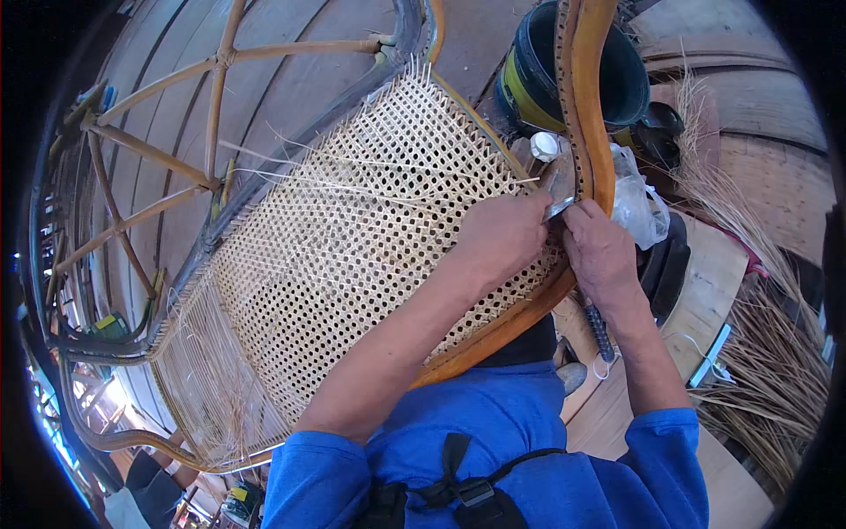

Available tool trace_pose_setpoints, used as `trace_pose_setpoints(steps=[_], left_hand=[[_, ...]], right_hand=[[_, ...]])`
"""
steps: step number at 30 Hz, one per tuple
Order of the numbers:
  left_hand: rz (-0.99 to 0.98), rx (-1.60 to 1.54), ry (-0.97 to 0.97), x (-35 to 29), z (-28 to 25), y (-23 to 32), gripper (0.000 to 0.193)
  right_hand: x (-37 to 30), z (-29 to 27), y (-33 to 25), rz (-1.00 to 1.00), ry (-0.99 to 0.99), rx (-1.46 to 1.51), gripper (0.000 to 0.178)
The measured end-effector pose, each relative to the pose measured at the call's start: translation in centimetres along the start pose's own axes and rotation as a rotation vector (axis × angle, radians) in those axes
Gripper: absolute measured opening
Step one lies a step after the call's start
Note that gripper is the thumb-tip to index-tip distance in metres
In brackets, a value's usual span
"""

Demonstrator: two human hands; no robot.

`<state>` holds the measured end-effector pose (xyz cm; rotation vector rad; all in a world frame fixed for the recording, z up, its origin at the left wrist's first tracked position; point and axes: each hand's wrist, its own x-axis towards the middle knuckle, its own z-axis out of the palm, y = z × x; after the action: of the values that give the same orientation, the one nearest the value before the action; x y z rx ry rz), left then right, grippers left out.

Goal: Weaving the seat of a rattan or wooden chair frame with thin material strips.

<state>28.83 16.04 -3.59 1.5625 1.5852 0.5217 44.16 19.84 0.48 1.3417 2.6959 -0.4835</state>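
A large woven cane panel (352, 194) with an open lattice lies in a curved wooden chair frame (480, 353). My left hand (509, 231) is closed at the panel's right corner, its fingers pinched together. Close beside it, my right hand (604, 247) is closed against the inner edge of the frame's upright curved rail (589, 97), which has a row of small holes. A short shiny metal piece (559, 208), like a blade, shows between the two hands; which fingers grip it is hidden. Loose cane strands (379, 187) trail across the weave.
A dark bucket (538, 79) with a yellow band stands behind the rail, near a white-capped bottle (545, 146) and a clear plastic bag (641, 207). Bundled cane strands (767, 370) lie at right. Another pole frame (216, 106) stands at far left. A dark ribbed rod (600, 333) is below my right wrist.
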Motion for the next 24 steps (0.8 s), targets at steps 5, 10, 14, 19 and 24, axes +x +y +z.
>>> trace_pose_setpoints(steps=[5,10,14,19,24], left_hand=[[0.007,0.008,0.000,0.2,0.5,-0.4,0.017],[0.073,0.003,0.027,-0.1,0.5,-0.9,0.019],[0.012,-0.068,0.012,-0.4,0.2,-0.7,0.019],[-0.005,0.078,0.064,-0.7,0.6,0.5,0.017],[0.057,0.263,0.083,-0.7,0.8,1.1,0.011]], right_hand=[[-0.9,0.4,0.6,-0.095,0.133,0.138,0.020],[-1.5,0.7,0.4,-0.123,0.163,0.095,0.025],[-1.6,0.7,-0.3,-0.129,0.095,-0.037,0.028],[-1.6,0.2,0.0,-0.094,0.058,-0.060,0.028],[-2.2,-0.2,1.8,0.105,0.259,0.680,0.024]])
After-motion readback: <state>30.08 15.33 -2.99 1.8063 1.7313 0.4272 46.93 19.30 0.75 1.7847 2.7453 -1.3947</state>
